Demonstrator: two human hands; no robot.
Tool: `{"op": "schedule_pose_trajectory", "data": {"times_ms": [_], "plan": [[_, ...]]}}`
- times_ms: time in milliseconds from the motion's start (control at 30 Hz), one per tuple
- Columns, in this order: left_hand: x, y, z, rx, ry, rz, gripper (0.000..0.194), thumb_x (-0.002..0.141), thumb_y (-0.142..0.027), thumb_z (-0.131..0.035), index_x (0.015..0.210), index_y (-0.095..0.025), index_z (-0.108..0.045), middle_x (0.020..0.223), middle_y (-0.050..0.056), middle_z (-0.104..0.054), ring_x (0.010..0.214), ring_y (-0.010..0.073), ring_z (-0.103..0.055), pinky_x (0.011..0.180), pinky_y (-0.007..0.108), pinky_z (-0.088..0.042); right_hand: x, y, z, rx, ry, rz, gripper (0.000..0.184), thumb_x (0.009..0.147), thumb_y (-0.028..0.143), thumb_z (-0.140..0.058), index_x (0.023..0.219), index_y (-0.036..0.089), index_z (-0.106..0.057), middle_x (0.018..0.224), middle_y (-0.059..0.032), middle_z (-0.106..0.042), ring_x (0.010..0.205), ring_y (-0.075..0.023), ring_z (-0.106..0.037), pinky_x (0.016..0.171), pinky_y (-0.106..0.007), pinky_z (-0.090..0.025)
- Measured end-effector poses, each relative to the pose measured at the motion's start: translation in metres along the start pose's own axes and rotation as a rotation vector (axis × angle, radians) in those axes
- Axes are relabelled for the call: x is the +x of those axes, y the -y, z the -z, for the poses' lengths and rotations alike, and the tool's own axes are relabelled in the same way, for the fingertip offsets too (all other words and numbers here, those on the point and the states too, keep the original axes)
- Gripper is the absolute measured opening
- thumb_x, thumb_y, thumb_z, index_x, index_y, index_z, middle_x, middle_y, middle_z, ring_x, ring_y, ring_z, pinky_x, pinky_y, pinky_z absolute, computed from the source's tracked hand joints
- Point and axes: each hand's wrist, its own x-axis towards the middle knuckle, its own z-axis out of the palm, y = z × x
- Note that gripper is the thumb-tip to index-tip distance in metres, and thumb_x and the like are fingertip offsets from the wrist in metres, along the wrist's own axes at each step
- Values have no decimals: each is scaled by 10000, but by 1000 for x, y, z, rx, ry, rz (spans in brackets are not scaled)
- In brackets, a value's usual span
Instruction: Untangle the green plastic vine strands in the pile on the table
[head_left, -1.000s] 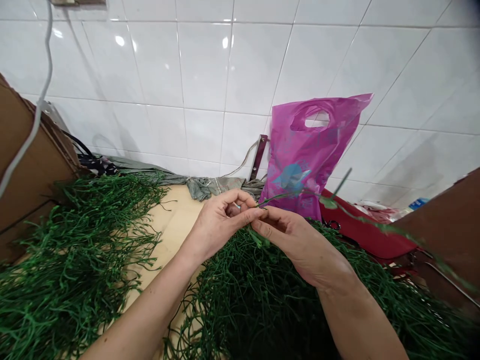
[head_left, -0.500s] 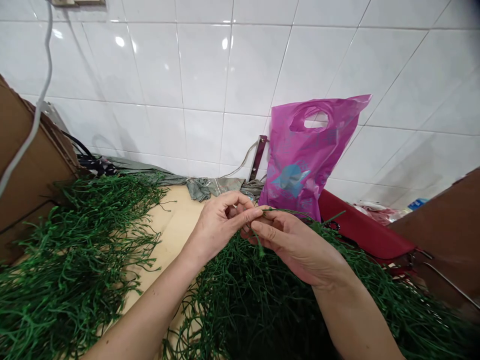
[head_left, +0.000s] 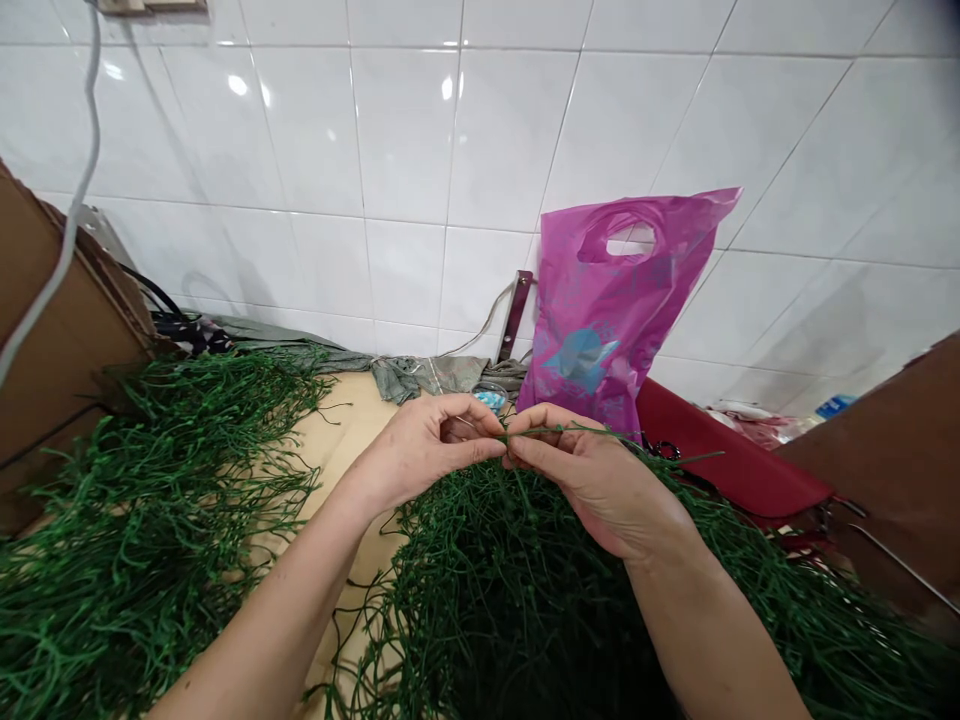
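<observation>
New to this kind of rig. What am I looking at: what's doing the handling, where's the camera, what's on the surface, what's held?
There's no machine here: a person works with two bare hands, the left hand and the right hand. Every picture comes from one camera worn on the person's head, looking forward and down, so the forearms enter from the bottom edge.

The fingers of both hands pinch a thin green strand, fingertips close together; its far end trails past the right hand.

On the pale surface lie two heaps of similar strands: a left heap and a right heap below the hands. Behind the hands, a purple bag stands near a white tiled wall.
</observation>
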Motion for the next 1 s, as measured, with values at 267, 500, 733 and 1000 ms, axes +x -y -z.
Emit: {"op": "schedule_pose_trajectory", "data": {"times_ms": [267,500,733,1000], "plan": [[0,1,-6,89,-36,-56,116,778,-244,-687,827,-144,-655,679,-28,-604,619,91,-506,592,209,-389,-5,8,4,-133,77,-25,258,746,385,-782,909,216,-673,895,6,-680,864,-161,-605,797,-295,-455],[-2,0,-2,83,45,-33,155,777,-282,-702,816,-145,-640,656,-41,-545,617,94,-465,584,217,-365,-5,6,9,-374,98,72,154,805,364,-695,827,213,-675,785,19,-611,747,-146,-543,681,-282,-415],[-2,0,-1,69,122,0,140,766,-264,-702,774,-150,-619,600,-69,-475,560,77,-401,532,206,-309,-8,14,7,-550,115,161,25,776,231,-626,753,220,-632,735,24,-617,707,-145,-558,662,-279,-418],[-3,1,-4,-96,184,37,148,678,-190,-713,714,-154,-574,593,-61,-519,535,62,-414,513,189,-322,-9,11,-3,-648,52,307,107,693,124,-551,668,219,-510,637,50,-483,624,-120,-439,574,-258,-337]]}}
